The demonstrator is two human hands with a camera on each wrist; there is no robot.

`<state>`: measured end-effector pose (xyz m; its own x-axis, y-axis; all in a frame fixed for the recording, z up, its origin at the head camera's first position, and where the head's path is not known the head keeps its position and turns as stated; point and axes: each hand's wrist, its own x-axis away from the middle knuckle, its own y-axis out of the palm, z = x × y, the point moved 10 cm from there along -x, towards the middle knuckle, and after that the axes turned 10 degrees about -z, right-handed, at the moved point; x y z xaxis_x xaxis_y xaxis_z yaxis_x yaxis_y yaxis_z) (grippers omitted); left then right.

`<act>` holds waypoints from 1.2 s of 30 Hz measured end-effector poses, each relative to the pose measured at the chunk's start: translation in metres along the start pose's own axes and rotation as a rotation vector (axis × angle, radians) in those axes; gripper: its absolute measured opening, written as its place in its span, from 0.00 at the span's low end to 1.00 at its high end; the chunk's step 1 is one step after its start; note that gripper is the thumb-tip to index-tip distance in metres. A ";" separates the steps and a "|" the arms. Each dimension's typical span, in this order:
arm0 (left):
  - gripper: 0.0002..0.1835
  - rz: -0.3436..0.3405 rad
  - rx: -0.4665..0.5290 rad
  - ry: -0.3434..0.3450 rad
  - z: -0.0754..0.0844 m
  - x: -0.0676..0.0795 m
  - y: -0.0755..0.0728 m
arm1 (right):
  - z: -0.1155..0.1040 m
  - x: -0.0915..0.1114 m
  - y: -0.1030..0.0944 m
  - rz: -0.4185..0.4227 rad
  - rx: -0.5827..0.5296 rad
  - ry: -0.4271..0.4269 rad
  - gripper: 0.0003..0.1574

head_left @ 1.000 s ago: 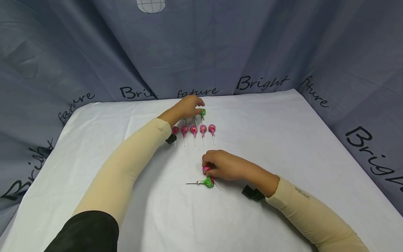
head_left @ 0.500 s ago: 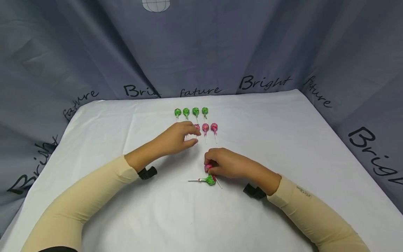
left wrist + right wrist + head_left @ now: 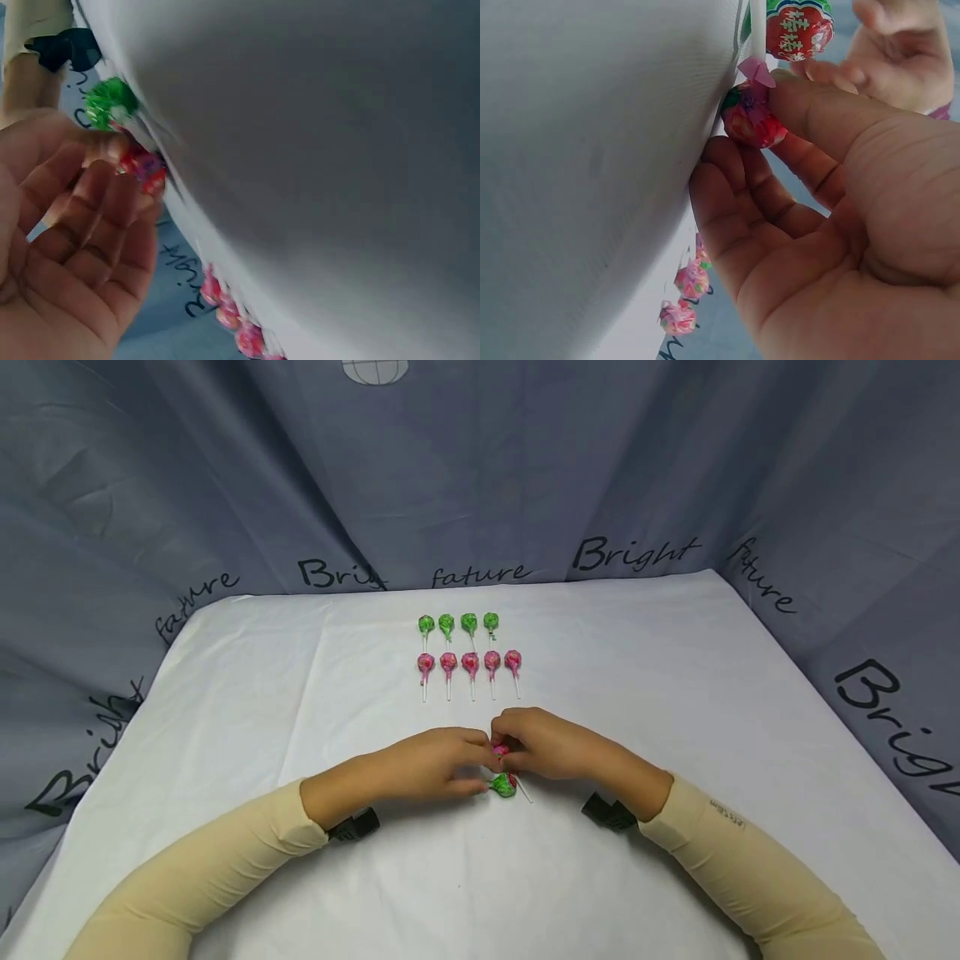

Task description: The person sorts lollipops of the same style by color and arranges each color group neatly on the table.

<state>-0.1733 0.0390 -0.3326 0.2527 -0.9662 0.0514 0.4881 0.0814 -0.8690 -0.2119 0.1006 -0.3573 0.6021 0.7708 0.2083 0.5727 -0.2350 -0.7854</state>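
My right hand [image 3: 555,745] pinches a pink lollipop [image 3: 751,124] between thumb and fingers, low over the white cloth; its stick shows past the thumb in the right wrist view. Just nearer me lies a green lollipop [image 3: 503,785] with a red label, its head by the pink one's stick. My left hand [image 3: 431,766] has come in from the left, fingers loosely bent and thumb apart, the thumb tip right at the green lollipop's stick end. Its palm [image 3: 60,300] holds nothing in the left wrist view. The left fingers overlap the right fingertips in the head view.
Farther back, several green lollipops [image 3: 468,623] lie in a row, sticks toward me. A row of several pink lollipops [image 3: 470,663] lies just in front of them. A white cloth [image 3: 637,693] covers the table, and a grey curtain [image 3: 480,468] hangs behind and at both sides.
My left hand has let go of a green lollipop in the back row and drawn back toward me, to the green lollipop by my right hand. The right hand stays with its pink lollipop.
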 end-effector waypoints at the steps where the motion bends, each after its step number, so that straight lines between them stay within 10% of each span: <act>1: 0.10 -0.002 -0.011 0.008 0.002 -0.001 0.002 | 0.001 0.000 0.000 0.002 -0.001 0.001 0.08; 36: 0.07 0.011 -0.034 0.009 0.007 -0.014 0.017 | 0.004 -0.001 0.000 0.005 -0.026 0.021 0.07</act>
<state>-0.1625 0.0557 -0.3443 0.2504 -0.9674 0.0375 0.4567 0.0839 -0.8856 -0.2140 0.1024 -0.3600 0.6167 0.7568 0.2168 0.5835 -0.2546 -0.7712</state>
